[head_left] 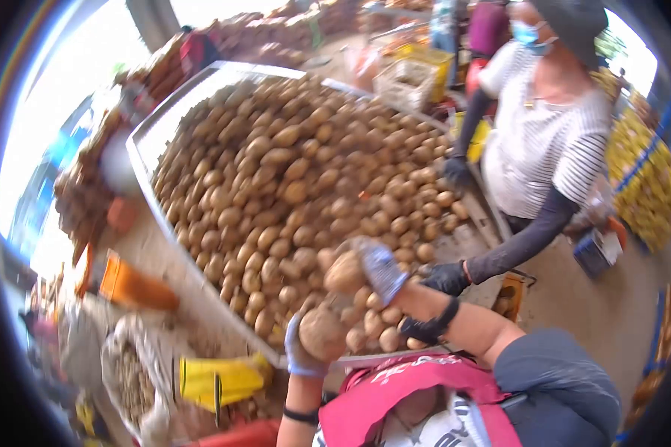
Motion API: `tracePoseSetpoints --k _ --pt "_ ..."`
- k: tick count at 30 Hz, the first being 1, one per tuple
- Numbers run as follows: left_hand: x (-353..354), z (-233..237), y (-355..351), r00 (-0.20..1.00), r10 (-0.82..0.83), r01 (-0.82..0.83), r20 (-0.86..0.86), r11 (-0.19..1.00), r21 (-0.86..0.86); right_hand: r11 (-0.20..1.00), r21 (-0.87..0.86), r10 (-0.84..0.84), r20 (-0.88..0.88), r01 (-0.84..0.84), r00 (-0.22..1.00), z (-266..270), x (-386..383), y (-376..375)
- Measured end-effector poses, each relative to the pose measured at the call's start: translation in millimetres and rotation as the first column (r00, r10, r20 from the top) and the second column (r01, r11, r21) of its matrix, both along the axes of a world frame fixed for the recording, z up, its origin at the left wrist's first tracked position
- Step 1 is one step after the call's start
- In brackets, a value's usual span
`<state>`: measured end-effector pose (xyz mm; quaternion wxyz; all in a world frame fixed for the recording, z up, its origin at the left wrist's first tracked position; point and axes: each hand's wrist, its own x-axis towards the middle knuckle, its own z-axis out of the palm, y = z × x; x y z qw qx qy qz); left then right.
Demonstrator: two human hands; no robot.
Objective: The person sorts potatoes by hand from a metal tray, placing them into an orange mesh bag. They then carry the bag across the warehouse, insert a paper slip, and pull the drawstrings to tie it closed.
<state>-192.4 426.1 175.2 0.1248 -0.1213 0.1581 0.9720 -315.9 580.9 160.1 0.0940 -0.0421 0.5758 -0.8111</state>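
My left hand point(306, 344), in a grey-blue glove, is closed round a large brown potato point(323, 333) near the front edge of the potato pile. Higher and to the right, my right hand point(382, 270), in a similar glove, grips another potato point(345, 273); motion blurs it a little. Both hands are over the heap of potatoes point(276, 171), which fills a big metal-rimmed sorting table point(173, 237). Several small potatoes point(375, 322) lie between my hands and the front rim. A black band point(449, 311) wraps my right forearm.
Across the right corner stands a co-worker point(548, 141) in a striped shirt; one black-gloved hand point(447, 279) is close to my right hand. At left are an orange crate point(136, 283), a yellow container point(220, 380) and an open sack of potatoes point(134, 380). Crates point(406, 80) stand behind.
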Motion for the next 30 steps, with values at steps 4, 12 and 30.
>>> tracePoseSetpoints --k 4,12,30 --pt "7 6 -10 0.998 -0.066 0.068 -0.015 0.991 0.118 0.942 -0.319 0.144 0.096 -0.107 0.985 9 14 -4" --pt "0 7 -2 0.970 -0.241 0.244 -0.043 0.966 0.083 0.824 -0.552 0.324 0.269 -0.131 0.907 15 12 -7" --pt "-33 -1 11 0.994 0.078 -0.075 0.076 0.996 -0.042 0.818 -0.521 0.458 0.331 -0.245 0.825 17 -3 26"
